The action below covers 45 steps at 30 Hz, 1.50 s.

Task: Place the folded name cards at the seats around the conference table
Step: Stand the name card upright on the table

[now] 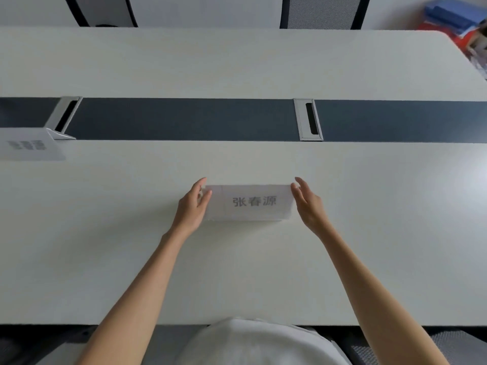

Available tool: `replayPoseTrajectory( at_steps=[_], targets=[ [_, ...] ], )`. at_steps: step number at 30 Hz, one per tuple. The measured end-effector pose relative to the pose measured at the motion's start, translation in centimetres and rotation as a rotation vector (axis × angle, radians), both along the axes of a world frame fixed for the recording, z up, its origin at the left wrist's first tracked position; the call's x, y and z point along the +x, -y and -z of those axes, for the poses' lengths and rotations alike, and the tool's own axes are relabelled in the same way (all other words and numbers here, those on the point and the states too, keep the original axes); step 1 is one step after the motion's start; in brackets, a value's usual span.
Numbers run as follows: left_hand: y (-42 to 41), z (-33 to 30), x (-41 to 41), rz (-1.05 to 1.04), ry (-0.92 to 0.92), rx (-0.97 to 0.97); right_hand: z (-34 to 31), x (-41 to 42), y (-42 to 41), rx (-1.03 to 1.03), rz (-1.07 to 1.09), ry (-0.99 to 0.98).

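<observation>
The folded name card [250, 202] stands on the white bench [237, 272], right in front of me, a little way in from my edge. It is white paper, and three dark printed characters on its front face me.

My left hand [192, 206] is at the left end of the card. Its fingers [204, 200] are loosely curled and touch that end, with the thumb up by the top corner. It is not squeezing hard. My right hand [308, 204] is at the right end of the card. It is open, with the fingers straight and pointing away from me. The fingertips are right at the top corner of the card, but I cannot tell if they touch it or are just beside it. Both of my arms are bare and reach out over the bench from below.

Far off to the left, another name card [29, 146] stands on the bench. Its writing is too blurry to read.

A dark blue strip [184, 119] runs across the middle of the bench, past the cards. Two grey cable boxes sit in the strip, one cable box [308, 119] ahead on the right and one cable slot [66, 115] on the left, just behind the other card.

On the far side of the bench I see the backs of two chairs, one chair [322, 11] with grey mesh and one white chair [102, 9]. Blue and red things [458, 22] lie past the far right corner, too blurry to name.
</observation>
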<state>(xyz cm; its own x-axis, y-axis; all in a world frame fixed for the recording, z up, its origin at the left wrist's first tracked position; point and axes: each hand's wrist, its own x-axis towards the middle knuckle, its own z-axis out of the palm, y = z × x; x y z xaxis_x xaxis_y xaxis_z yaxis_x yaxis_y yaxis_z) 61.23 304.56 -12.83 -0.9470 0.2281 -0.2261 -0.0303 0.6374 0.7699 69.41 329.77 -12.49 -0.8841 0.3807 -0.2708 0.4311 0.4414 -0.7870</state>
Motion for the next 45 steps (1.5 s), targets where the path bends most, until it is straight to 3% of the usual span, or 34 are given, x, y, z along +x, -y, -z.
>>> replayPoseTrajectory(
  at_steps=[4, 8, 15, 22, 26, 30, 39, 45],
  targets=[
    [0.9, -0.6, -0.5, 0.07, -0.171, 0.008, -0.6, -0.2, -0.1, 0.284, -0.204, -0.182],
    [0.4, -0.8, -1.3, 0.111, -0.126, 0.013, -0.8, -1.5, -1.0, 0.341, -0.356, -0.083],
    [-1.3, -3.7, -2.6, 0.146, -0.244, 0.105, -2.9, -1.7, -3.8, 0.226, -0.224, -0.181],
    [-13.0, -7.2, -4.4, 0.21, -0.223, 0.327, -5.3, 0.1, -13.0, -0.044, 0.174, -0.388],
    [-21.8, -4.8, -4.0, 0.233, -0.117, 0.275, -3.2, 1.5, -18.8, 0.051, 0.347, -0.272],
    [-26.9, -0.6, -3.3, 0.202, -0.007, 0.167, 0.3, 1.9, -21.8, 0.138, 0.389, -0.144],
    [-29.6, 3.2, -3.4, 0.095, 0.038, 0.088, 5.1, 1.0, -24.1, 0.061, 0.397, -0.098],
    [-30.3, 3.7, -1.9, 0.07, 0.053, 0.15, 5.6, 1.4, -24.1, -0.05, 0.489, -0.132]
  ],
)
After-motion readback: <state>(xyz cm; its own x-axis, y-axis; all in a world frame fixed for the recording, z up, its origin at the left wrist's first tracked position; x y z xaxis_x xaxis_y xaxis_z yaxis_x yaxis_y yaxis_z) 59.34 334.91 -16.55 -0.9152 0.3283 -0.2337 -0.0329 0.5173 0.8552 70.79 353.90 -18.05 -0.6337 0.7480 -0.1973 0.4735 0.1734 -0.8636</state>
